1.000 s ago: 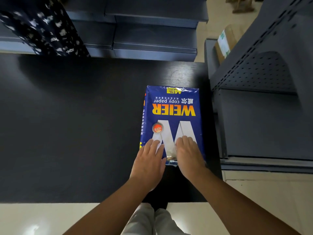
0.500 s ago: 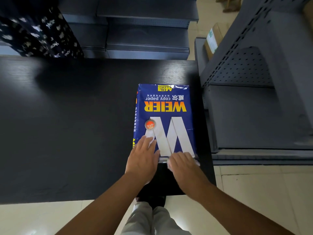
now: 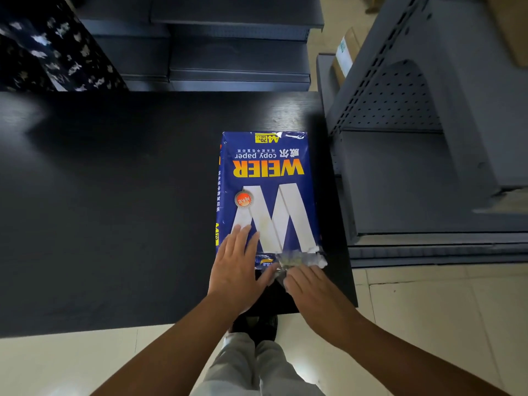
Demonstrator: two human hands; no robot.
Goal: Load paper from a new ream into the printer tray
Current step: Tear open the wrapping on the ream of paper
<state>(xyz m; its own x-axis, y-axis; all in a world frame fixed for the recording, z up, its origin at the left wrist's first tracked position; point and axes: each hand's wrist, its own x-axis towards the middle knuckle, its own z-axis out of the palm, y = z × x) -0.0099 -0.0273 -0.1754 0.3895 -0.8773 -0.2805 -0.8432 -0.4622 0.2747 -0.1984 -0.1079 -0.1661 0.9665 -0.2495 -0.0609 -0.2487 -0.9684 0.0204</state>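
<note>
The left hand [image 3: 238, 270] lies flat and open on the near-left corner of the blue ream of copy paper [image 3: 267, 192], pinning it to the black table [image 3: 114, 210]. To its right, the right hand [image 3: 310, 285] has pulled back, fingers curled on the wrapper flap [image 3: 297, 260], now torn open where it was sealed a moment ago. Unwrapping has begun. Blur hides the exact pinch; no printer tray is recognisable.

The wrapper at the near end of the ream [image 3: 265, 192] is now torn open along its right side, a ragged white edge exposed. The right hand [image 3: 311, 290] has drawn back off the top face, its fingertips at the crumpled flap [image 3: 291, 260].
</note>
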